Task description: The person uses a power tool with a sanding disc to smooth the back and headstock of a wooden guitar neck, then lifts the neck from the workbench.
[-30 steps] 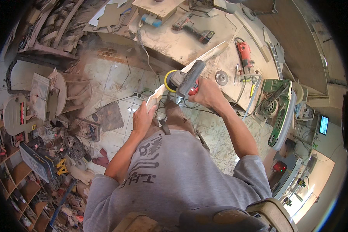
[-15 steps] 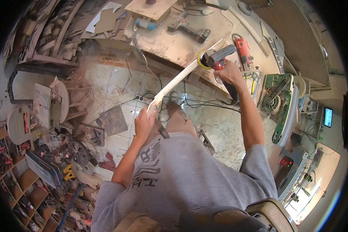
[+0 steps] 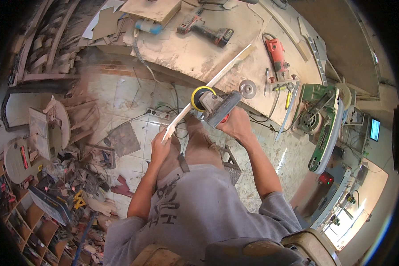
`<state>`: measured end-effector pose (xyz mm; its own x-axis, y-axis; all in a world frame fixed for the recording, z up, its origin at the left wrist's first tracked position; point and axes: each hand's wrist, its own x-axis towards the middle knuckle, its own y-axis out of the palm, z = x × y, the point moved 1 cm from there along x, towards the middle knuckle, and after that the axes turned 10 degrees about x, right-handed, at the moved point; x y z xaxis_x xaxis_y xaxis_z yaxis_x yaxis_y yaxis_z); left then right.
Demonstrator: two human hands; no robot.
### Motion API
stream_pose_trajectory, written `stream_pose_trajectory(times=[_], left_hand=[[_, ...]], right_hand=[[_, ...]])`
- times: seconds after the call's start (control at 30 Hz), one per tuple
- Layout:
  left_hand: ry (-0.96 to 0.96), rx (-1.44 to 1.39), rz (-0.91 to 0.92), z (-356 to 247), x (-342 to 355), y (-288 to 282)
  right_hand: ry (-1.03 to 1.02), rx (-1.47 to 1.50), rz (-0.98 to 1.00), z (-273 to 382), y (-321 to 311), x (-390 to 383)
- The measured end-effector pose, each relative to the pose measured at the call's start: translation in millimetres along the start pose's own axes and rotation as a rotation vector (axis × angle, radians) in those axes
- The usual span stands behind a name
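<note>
A long, pale wooden strip slants from my left hand up onto the workbench, its far end resting on the top. My left hand is closed round its near end, in front of my legs. In my right hand is an angle grinder with a yellow-edged round pad, gripped at its body. That pad lies against or just over the middle of the strip, at the bench's front edge; actual contact I cannot tell. Most of the grinder's handle is hidden behind my fingers.
On the dusty workbench lie a cordless drill, a red power tool, a metal disc and several hand tools. A green machine stands at the right. Cables and a power strip lie on the tiled floor, left of my legs.
My right hand has brought the grinder down and left along the strip, from its far part toward its middle. The metal disc on the bench has come into sight. The view has shifted slightly.
</note>
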<state>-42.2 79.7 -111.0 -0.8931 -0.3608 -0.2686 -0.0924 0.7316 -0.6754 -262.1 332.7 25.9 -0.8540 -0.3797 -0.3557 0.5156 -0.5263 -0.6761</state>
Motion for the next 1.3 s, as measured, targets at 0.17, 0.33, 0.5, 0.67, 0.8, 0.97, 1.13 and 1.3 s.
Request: stream_pose_trajectory(times=[0.17, 0.33, 0.5, 0.67, 0.8, 0.97, 1.13, 1.3], left_hand=[[-0.017, 0.016, -0.008, 4.5, 1.4, 8.1], [-0.022, 0.043, -0.028, 4.3, -3.8, 11.0], [-0.06, 0.022, -0.02, -1.6, -4.6, 9.7], [-0.04, 0.053, -0.024, -5.8, -3.9, 8.5], [-0.063, 0.054, -0.006, -6.5, -3.1, 8.2], [-0.04, 0.011, -0.039, -8.0, -4.9, 7.8], [-0.072, 0.051, 0.003, -7.3, -3.6, 6.4], [-0.05, 0.05, -0.035, -6.0, -3.8, 9.6]], right_hand=[[0.043, 0.048, -0.07, -26.9, -11.4, 27.7], [0.026, 0.188, -0.146, -29.3, -20.0, 39.6], [0.029, 0.106, -0.041, -29.6, -29.6, 44.9], [0.054, 0.098, -0.145, -41.6, -45.7, 59.8], [0.028, 0.086, -0.075, -50.2, -48.2, 62.6], [0.084, 0.102, -0.075, -64.8, -52.4, 70.8], [0.183, 0.141, -0.067, -68.8, -55.6, 72.5], [0.182, 0.105, -0.077, -60.8, -58.9, 73.2]])
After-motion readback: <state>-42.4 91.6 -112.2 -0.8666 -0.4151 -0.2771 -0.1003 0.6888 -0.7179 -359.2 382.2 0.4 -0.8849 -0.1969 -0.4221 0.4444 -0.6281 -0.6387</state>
